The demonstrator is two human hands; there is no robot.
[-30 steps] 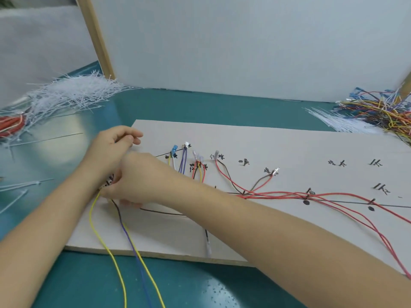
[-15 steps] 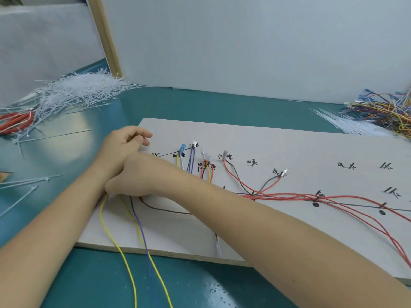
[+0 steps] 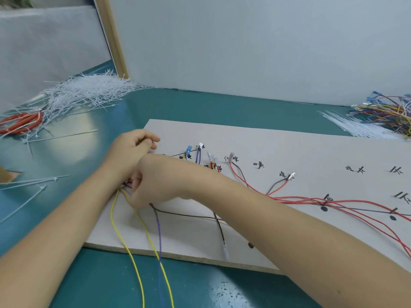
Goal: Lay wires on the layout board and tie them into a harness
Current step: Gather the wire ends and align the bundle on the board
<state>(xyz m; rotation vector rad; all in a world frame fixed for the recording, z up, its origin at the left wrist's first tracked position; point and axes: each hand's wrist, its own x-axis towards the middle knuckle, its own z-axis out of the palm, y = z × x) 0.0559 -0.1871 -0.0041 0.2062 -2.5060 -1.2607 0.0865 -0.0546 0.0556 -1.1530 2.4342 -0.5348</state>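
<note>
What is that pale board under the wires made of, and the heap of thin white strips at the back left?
The board looks like pressed wood or fibreboard: matt pale face with ink marks, and a raw brownish edge at the front. The white strips look like translucent plastic cable ties: thin, stiff and slightly glossy. Neither is certain.

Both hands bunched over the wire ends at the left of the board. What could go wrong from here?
1. The yellow wires and purple wire hang off the layout board's near edge; a forearm could snag them and drag the bundle out of place.
2. The right hand covers the tie point, so the wrong wire might get caught in unseen.
3. The right forearm lies across the brown wire and may shift it.
</note>
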